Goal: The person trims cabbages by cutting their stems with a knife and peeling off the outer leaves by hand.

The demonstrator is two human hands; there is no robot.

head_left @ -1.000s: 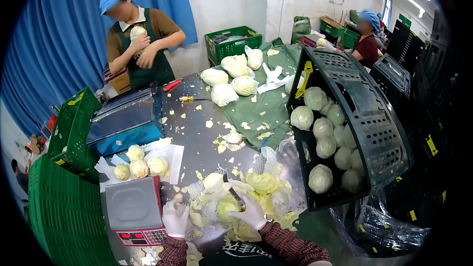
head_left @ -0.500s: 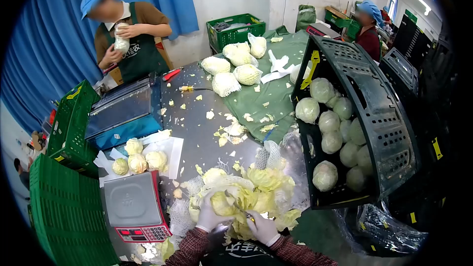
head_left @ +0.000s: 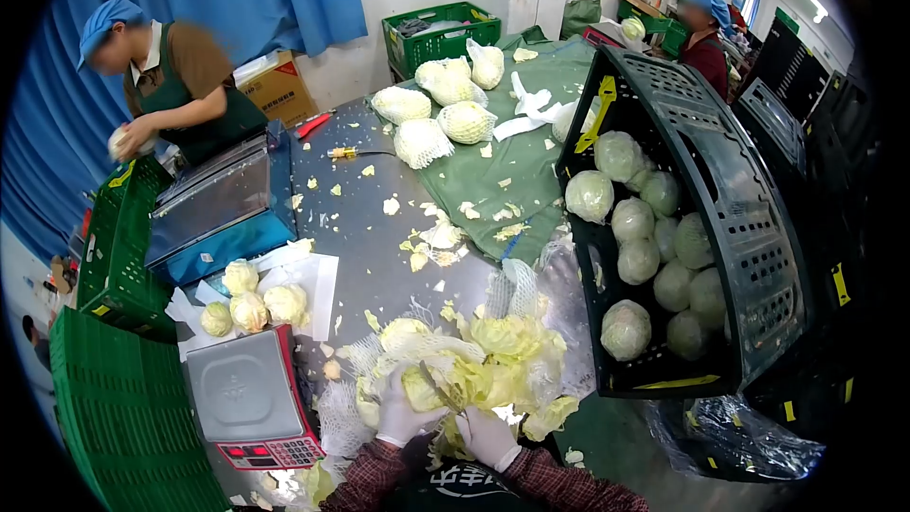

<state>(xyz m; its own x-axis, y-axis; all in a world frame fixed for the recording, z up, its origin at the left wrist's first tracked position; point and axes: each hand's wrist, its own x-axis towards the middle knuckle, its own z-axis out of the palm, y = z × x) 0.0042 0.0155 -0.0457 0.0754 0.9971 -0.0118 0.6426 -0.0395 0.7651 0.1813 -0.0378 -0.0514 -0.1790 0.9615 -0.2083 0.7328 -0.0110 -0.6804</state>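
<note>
My gloved left hand is wrapped around a pale green cabbage at the near side of the metal table. In my gloved right hand is a knife, its blade lying against or just beside the cabbage. Loose cabbage leaves are heaped to the right of the knife and behind it. White foam netting lies in and behind this heap, and more netting is left of my left hand. My right fingers partly hide the knife's handle.
A black crate of wrapped cabbages stands tilted at right. A scale and trimmed cabbages are at left. Netted cabbages rest near a green cloth. Another person works across the table beside green crates.
The knife blade has shifted slightly left over the cabbage, and my right hand has moved a little. The person opposite has moved left, lowering a wrapped item towards the green crate.
</note>
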